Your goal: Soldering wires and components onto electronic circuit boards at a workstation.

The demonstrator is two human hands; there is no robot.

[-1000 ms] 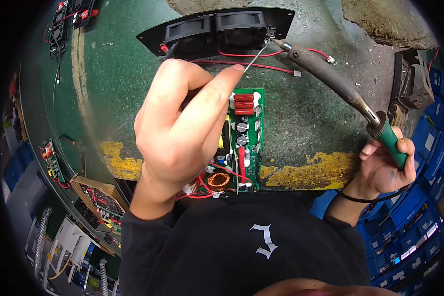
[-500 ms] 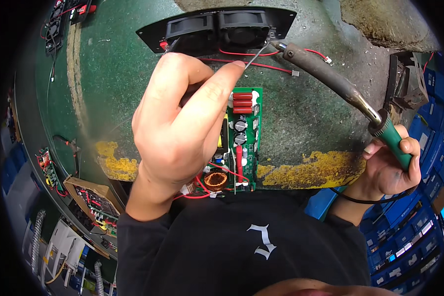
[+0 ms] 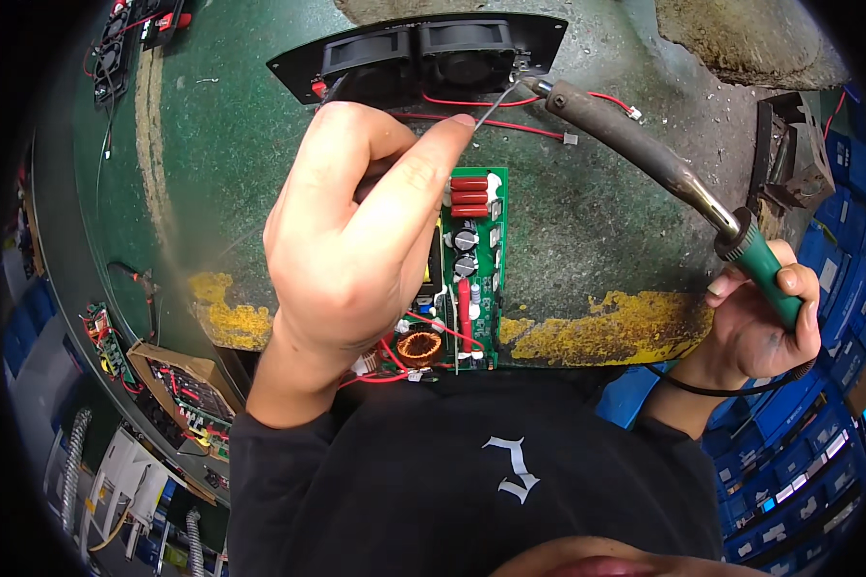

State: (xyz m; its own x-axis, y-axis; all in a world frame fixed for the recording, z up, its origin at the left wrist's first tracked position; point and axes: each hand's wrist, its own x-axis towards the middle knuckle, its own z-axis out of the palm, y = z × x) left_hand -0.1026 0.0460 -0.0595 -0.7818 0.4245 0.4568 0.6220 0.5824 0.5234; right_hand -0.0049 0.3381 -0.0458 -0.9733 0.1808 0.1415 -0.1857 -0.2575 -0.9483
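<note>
My right hand [image 3: 765, 313] is closed around the green handle of a soldering iron [image 3: 635, 144]. The iron's tip reaches the right end of a black fan panel [image 3: 298, 62], at a small metal terminal [image 3: 522, 69]. Between the fingers of my left hand [image 3: 346, 231] a thin grey solder wire [image 3: 496, 108] runs up to that same tip. The left fingertips near the panel's left fan are partly hidden behind the hand. Below it lies a green circuit board [image 3: 498, 260], its left side covered by my left hand and wrist.
Red-black leads with white plugs [image 3: 570, 139] lie before the panel. A metal iron stand [image 3: 789, 163] is at the right, with a brown slab [image 3: 751, 43] behind. Pliers [image 3: 144, 284] and a cardboard box of boards [image 3: 178, 385] are at the left. Blue bins [image 3: 789, 433] stand beyond the right edge.
The panel and the iron's tip sit slightly further left in view. The iron and the solder wire still meet at the terminal; both hands keep their holds.
</note>
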